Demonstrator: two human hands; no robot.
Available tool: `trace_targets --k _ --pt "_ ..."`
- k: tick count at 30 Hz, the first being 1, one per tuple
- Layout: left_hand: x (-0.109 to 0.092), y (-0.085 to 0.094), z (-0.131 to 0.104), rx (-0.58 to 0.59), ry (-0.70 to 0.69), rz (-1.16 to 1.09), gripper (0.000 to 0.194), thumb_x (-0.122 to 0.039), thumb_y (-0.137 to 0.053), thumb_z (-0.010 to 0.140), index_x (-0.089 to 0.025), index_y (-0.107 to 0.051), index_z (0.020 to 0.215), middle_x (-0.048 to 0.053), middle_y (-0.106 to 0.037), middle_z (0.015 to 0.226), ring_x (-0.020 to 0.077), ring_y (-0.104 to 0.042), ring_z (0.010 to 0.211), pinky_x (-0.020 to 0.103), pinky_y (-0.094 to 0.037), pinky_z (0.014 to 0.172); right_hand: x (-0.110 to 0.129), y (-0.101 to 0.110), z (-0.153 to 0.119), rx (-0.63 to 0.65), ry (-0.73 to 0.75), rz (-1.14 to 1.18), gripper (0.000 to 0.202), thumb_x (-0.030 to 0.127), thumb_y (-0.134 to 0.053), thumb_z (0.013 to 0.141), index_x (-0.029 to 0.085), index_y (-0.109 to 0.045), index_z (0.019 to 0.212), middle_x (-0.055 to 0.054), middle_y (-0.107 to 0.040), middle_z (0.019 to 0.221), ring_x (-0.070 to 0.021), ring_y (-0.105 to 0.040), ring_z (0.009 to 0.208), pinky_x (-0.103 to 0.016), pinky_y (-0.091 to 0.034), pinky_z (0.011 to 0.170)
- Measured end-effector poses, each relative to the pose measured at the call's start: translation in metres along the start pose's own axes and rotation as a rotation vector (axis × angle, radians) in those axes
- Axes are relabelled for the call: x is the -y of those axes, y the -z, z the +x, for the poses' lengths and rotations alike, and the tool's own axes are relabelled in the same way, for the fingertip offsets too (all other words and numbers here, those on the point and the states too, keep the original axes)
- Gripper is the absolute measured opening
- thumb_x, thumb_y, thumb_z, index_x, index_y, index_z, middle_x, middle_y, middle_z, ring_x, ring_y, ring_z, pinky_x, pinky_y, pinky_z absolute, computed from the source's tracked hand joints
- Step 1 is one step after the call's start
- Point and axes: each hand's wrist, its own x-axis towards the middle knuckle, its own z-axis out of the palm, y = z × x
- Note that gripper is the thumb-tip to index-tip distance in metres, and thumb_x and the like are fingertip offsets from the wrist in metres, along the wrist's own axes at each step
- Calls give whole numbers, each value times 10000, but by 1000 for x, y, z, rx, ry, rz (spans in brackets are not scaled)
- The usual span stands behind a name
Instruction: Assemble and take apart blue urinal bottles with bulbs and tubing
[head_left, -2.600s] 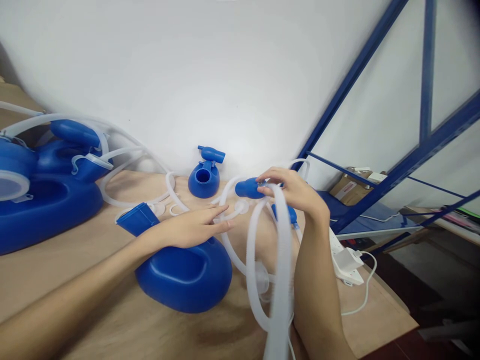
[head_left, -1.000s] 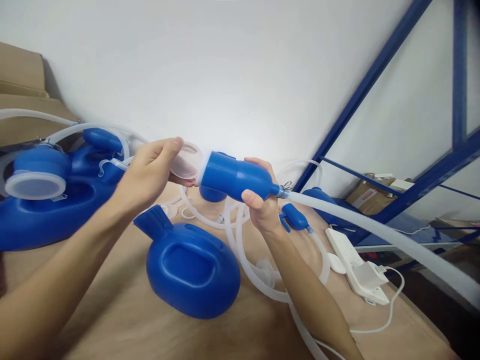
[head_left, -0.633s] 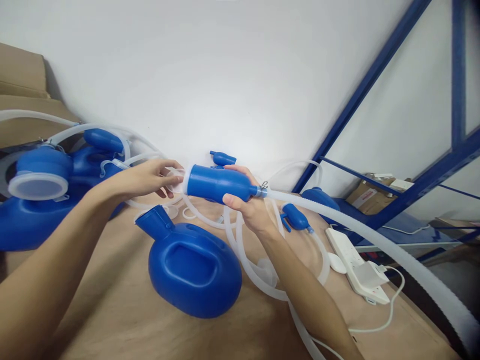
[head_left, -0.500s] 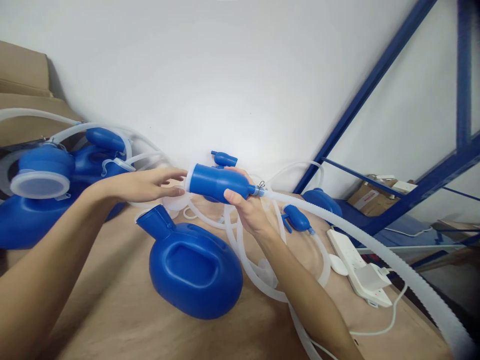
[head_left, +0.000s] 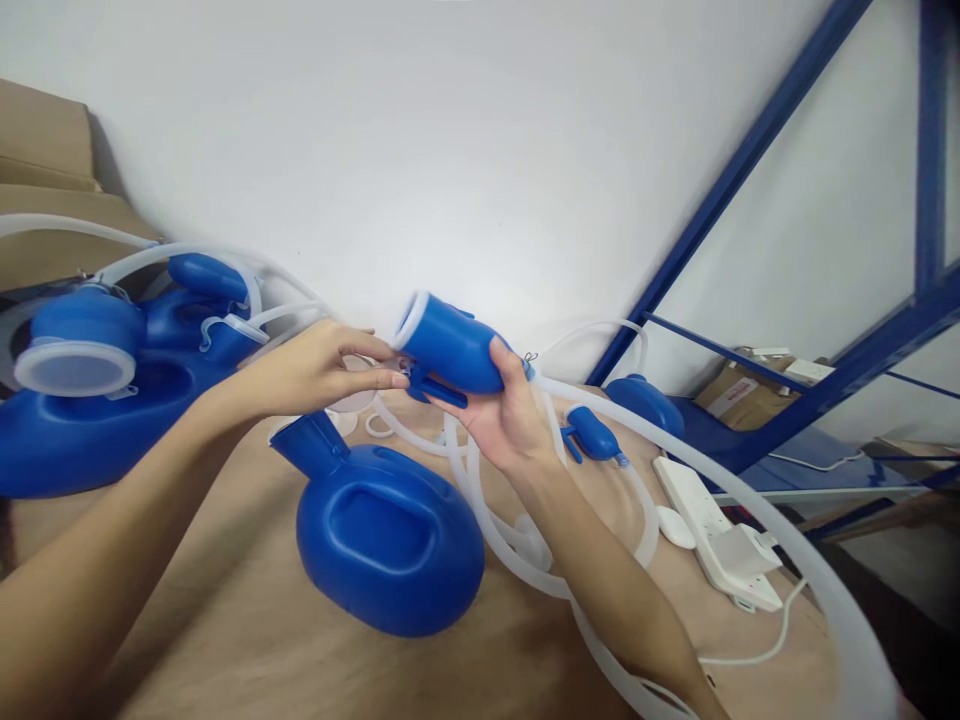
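My right hand (head_left: 514,415) is wrapped round a blue plastic urinal funnel (head_left: 454,345) with a white rim, its mouth tilted up to the left. A translucent hose (head_left: 660,415), held by a wire clip, runs from the funnel's narrow end to the right. My left hand (head_left: 341,370) has thumb and fingers closed at the lower edge of the rim, by a small clear tab and the funnel's blue handle (head_left: 442,395). Below both hands lies a blue urinal bottle (head_left: 390,540), its angled neck open to the upper left.
More blue bottles and funnels (head_left: 82,340) with hoses are piled at left, before cardboard boxes (head_left: 45,140). Another small blue funnel (head_left: 592,432) lies among coiled hose at right. A white power strip (head_left: 712,535) and blue metal shelving (head_left: 750,440) stand beyond.
The funnel has turned in my right hand, so its mouth tips upward and its handle shows. My left fingers, spread apart before, have moved right and closed at the rim.
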Motion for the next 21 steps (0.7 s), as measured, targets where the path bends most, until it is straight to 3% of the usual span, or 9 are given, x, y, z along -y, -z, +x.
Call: trace_targets --k 2,4,9,12,16,21 --pt "4 -1 0 41 -26 -1 337 -546 -694 945 -263 -863 1017 42 -839 1015 256 -770 911 343 -598 844 2 2 2 -15 -43 32 654 682 -796 769 291 -657 1274 -70 -786 1229 -364 -708 1237 -596 -630 1002" --pt "9 -3 1 7 -6 -39 353 -556 -721 927 -256 -866 1042 56 -842 1061 282 -781 992 361 -606 912 5 3 3 -20 -73 45 680 691 -807 744 290 -656 1273 -76 -791 1216 -369 -710 1231 -606 -627 1009" --pt "13 -8 3 -66 43 -132 352 -562 -812 833 -246 -867 979 64 -844 1007 296 -781 974 395 -627 936 9 2 1 -7 -89 56 679 704 -813 722 297 -662 1245 -74 -785 1229 -362 -720 1209 -596 -624 1030" --pt "6 -8 2 -45 55 -162 318 -517 -808 836 -214 -835 929 50 -833 953 278 -767 934 389 -616 924 8 0 0 -2 -55 39 667 689 -799 751 285 -648 1259 -74 -780 1239 -362 -720 1206 -595 -631 1007" --pt "-5 -8 1 48 50 -105 208 -367 -666 938 -190 -774 957 6 -810 959 244 -731 938 341 -569 877 8 -1 -4 9 41 -50 687 630 -818 765 279 -622 1323 -75 -748 1310 -359 -684 1262 -590 -628 1001" --pt "-5 -6 -1 61 -4 -8 122 -278 -607 810 -188 -632 732 -22 -645 677 169 -578 665 279 -470 626 17 -2 -14 100 208 -384 581 479 -883 743 293 -692 1259 -41 -732 1236 -327 -678 1214 -522 -600 1054"
